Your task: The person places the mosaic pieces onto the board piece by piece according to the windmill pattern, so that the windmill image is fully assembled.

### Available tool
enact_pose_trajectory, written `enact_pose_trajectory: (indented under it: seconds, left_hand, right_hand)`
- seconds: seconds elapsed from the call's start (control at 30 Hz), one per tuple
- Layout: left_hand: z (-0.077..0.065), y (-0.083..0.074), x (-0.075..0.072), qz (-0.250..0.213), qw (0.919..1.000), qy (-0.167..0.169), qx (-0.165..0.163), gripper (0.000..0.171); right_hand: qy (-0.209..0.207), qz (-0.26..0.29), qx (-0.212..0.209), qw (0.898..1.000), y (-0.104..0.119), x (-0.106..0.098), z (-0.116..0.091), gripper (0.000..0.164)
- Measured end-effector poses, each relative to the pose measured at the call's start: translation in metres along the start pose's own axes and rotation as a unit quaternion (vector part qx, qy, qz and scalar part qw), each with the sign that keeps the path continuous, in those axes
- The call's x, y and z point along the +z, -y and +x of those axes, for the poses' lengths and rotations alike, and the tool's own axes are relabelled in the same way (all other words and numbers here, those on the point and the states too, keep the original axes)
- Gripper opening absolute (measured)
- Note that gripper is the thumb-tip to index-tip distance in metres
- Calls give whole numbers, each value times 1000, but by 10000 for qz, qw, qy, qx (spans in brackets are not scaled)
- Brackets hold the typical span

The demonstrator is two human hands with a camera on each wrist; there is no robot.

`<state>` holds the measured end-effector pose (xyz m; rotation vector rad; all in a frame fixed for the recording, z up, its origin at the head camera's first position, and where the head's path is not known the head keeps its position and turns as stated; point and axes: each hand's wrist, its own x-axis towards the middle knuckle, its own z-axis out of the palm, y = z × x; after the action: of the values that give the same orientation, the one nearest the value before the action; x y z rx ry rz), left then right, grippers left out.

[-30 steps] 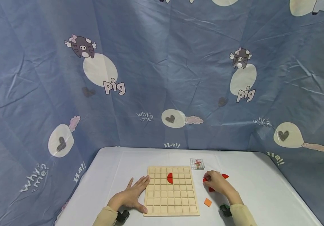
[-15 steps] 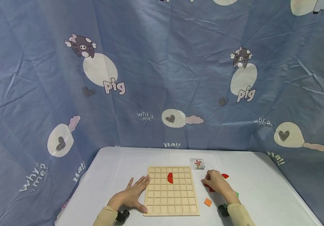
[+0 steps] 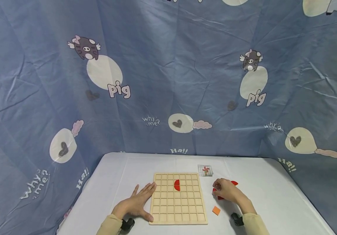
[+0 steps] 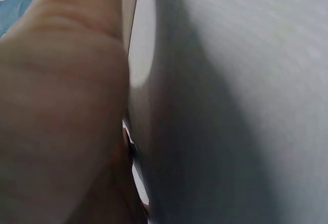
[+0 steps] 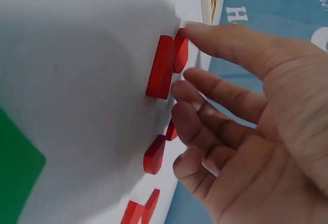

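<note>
My left hand lies with fingers spread at the left edge of the wooden grid board; its thumb touches the near left corner. Two red quarter-circle pieces form a half disc on the board. To the right of the board, my right hand is low over a group of red pieces. In the right wrist view, its thumb and index finger stand apart at the two ends of a rounded red piece. A red block lies beside that piece, and another red piece rests below the fingertips.
An orange square piece lies right of the board's near end. Behind the right hand is a small picture card with a red flower on a grid. A green piece shows at the right wrist view's left edge. The white table meets a blue curtain.
My right hand shifts slightly among the red pieces, and its thumb and index finger now stand further apart than half a second ago. The left hand and the board stay put.
</note>
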<state>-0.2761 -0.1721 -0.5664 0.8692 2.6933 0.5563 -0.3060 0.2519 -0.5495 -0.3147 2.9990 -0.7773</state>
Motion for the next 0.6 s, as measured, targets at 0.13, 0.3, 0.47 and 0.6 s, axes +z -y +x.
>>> enact_pose_trajectory:
  seconds: [0.13, 0.3, 0.47, 0.6]
  left_hand:
    - [0, 1, 1, 9, 10000, 5, -62, 132]
    - [1, 2, 1, 16, 10000, -15, -91, 133]
    - [0, 1, 0, -44, 10000, 3, -10, 132]
    - [-1, 0, -2, -49, 10000, 6, 39, 130]
  right_hand:
    - [152, 70, -147, 9998, 2, 0, -2, 20]
    - [41, 66, -61, 10000, 8, 4, -1, 16]
    - [-149, 194, 185, 9995, 9, 9, 3, 17]
    - [-278, 303, 399, 9984, 9, 13, 7, 21]
